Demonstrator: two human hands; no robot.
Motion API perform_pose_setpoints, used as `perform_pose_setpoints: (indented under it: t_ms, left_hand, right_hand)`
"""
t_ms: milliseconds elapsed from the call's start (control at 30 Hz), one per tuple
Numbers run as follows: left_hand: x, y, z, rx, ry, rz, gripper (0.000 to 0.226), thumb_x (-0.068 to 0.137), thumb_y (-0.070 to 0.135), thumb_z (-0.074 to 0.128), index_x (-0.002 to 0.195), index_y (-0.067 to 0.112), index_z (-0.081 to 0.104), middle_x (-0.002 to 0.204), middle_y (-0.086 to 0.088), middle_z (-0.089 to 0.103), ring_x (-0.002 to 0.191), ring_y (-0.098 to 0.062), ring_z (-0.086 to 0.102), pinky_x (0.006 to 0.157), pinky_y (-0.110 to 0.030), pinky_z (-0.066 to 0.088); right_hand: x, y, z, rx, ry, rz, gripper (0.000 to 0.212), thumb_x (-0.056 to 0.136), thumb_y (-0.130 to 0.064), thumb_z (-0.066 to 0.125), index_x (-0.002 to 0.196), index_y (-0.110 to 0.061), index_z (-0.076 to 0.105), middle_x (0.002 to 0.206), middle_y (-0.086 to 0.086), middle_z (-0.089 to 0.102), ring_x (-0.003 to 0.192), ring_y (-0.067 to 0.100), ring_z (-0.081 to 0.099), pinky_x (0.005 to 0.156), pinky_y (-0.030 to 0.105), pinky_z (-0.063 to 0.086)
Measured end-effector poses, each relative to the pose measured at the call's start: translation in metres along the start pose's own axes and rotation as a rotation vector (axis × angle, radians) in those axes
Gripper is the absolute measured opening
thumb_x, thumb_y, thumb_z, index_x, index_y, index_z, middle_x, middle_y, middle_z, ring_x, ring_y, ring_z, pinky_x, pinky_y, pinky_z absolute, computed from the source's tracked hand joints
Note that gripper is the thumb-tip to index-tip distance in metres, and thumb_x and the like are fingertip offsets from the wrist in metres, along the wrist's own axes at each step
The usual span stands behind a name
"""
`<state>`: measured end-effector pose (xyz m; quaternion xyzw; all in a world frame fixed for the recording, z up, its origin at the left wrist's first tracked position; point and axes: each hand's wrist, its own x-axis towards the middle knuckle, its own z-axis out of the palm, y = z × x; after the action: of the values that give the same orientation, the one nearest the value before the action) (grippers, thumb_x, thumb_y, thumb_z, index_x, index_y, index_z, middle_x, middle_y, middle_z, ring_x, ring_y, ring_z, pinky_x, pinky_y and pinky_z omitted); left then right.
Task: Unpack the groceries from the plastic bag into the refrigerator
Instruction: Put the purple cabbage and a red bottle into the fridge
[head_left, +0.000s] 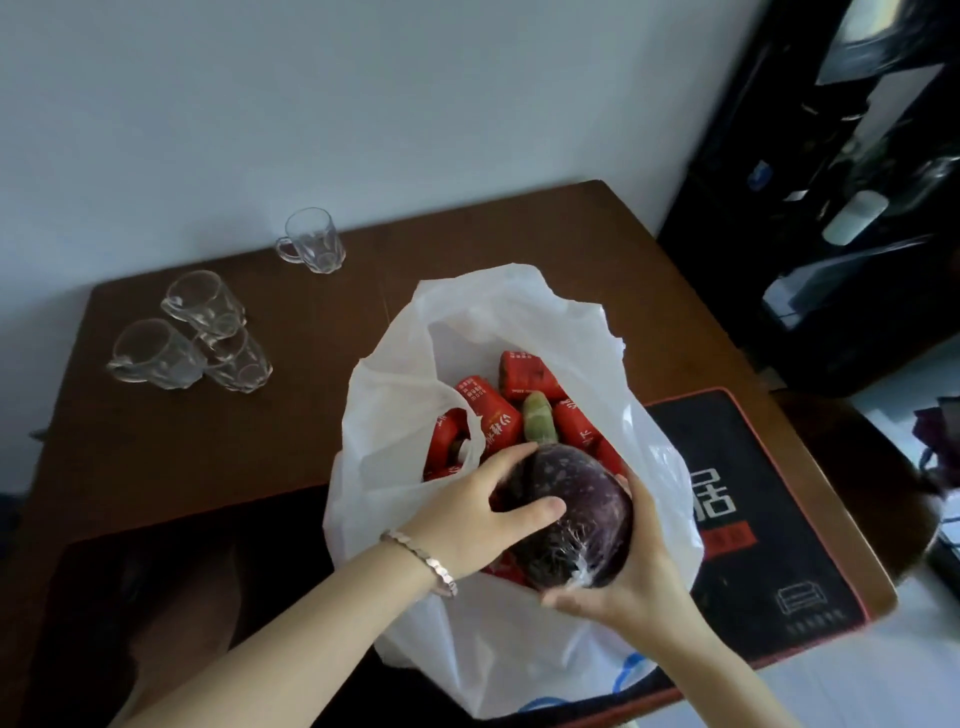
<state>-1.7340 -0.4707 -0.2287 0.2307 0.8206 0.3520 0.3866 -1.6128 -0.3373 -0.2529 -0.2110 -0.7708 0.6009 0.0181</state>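
The round dark-purple eggplant in clear cling film (571, 509) sits at the mouth of the white plastic bag (467, 649), near the front right edge of the brown wooden surface (260, 441). The left hand (467, 525) curls over its top and the right hand (623, 587) cups it from below. It looks weighty, firm and slick in its film, so a two-sided hold round the belly suits. Red drink cartons (488, 410) lie beneath it. Clear glass mugs (208, 338) stand toward the far left corner.

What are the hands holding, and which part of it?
Both hands hold the wrapped purple eggplant over the plastic bag: left hand around its middle, right hand cupping its rounded bottom end.
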Motion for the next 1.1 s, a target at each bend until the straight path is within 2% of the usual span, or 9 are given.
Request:
perform_pose_setpoints:
  t_ms: [167,267,367,467,600,700,867,967,1100]
  left_hand:
    - [-0.007,0.006,0.011,-0.049,0.047,0.008,0.059,0.082,0.047,0.062,0.135,0.045,0.035,0.138,0.021,0.039,0.129,-0.001,0.036,0.102,-0.017,0.031]
    - [-0.010,0.013,0.006,-0.080,-0.002,-0.012,0.043,0.083,0.057,0.052,0.124,0.047,0.046,0.130,0.019,0.052,0.121,-0.002,0.047,0.104,-0.024,0.038]
    - [-0.007,0.022,-0.010,-0.054,0.035,-0.015,0.044,0.084,0.063,0.039,0.115,0.037,0.056,0.114,0.010,0.065,0.104,-0.005,0.058,0.092,-0.026,0.049]
    - [0.009,0.022,-0.012,0.169,0.150,-0.074,0.036,0.091,0.045,0.049,0.119,0.024,0.056,0.118,0.005,0.062,0.096,-0.006,0.054,0.081,-0.019,0.045]
    - [0.030,0.019,0.011,0.683,-0.083,-0.168,0.063,0.088,0.052,0.050,0.139,0.021,0.031,0.139,-0.007,0.039,0.129,-0.028,0.036,0.108,-0.039,0.033]
    - [0.045,0.014,0.024,0.815,-0.107,-0.256,0.075,0.085,0.053,0.053,0.143,0.019,0.020,0.147,-0.009,0.025,0.135,-0.033,0.027,0.109,-0.042,0.030]
    - [0.050,-0.001,0.028,0.625,0.019,-0.306,0.067,0.070,0.045,0.066,0.125,0.020,0.038,0.134,-0.006,0.036,0.109,-0.026,0.054,0.091,-0.035,0.049]
    - [0.033,0.011,0.018,0.442,0.202,-0.140,0.065,0.064,0.048,0.070,0.118,0.022,0.046,0.116,-0.001,0.050,0.100,-0.020,0.057,0.086,-0.033,0.051]
    - [0.002,0.031,-0.007,0.231,0.329,0.164,0.072,0.060,0.032,0.084,0.122,0.024,0.048,0.111,0.007,0.051,0.099,-0.008,0.054,0.086,-0.019,0.048]
  right_hand:
    - [-0.008,0.005,0.007,-0.007,0.098,0.051,0.062,0.040,-0.022,0.094,0.083,-0.040,0.052,0.073,-0.019,0.067,0.080,-0.022,0.057,0.060,0.002,0.045]
    - [-0.018,0.000,-0.001,-0.001,0.115,-0.003,0.056,0.040,-0.010,0.094,0.079,-0.031,0.059,0.080,-0.034,0.066,0.079,-0.012,0.064,0.058,0.003,0.046]
    - [-0.033,-0.019,-0.026,-0.023,0.183,-0.151,0.084,0.029,-0.034,0.089,0.105,-0.034,0.055,0.107,-0.036,0.058,0.098,-0.015,0.056,0.074,-0.001,0.044]
    - [-0.042,-0.042,-0.058,-0.056,0.214,-0.237,0.103,0.030,-0.065,0.080,0.123,-0.043,0.042,0.122,-0.035,0.047,0.112,-0.012,0.050,0.083,0.000,0.043]
    - [-0.030,-0.044,-0.091,-0.127,0.329,-0.224,0.102,0.026,-0.078,0.072,0.118,-0.054,0.037,0.117,-0.040,0.045,0.107,-0.017,0.049,0.077,0.011,0.049]
    - [-0.015,-0.022,-0.099,-0.194,0.342,-0.149,0.103,0.021,-0.077,0.072,0.115,-0.058,0.033,0.116,-0.029,0.044,0.107,-0.004,0.050,0.089,0.026,0.044]
    - [-0.013,0.008,-0.092,-0.243,0.289,-0.073,0.114,0.024,-0.068,0.077,0.127,-0.040,0.037,0.129,-0.008,0.045,0.119,0.016,0.046,0.098,0.045,0.044]
    - [-0.016,0.009,-0.092,-0.217,0.280,-0.052,0.111,0.024,-0.078,0.073,0.125,-0.046,0.037,0.128,-0.010,0.045,0.119,0.015,0.046,0.098,0.041,0.045]
    - [-0.020,0.002,-0.084,-0.235,0.314,-0.054,0.099,0.030,-0.062,0.078,0.118,-0.058,0.031,0.125,-0.019,0.043,0.119,0.008,0.043,0.098,0.034,0.043]
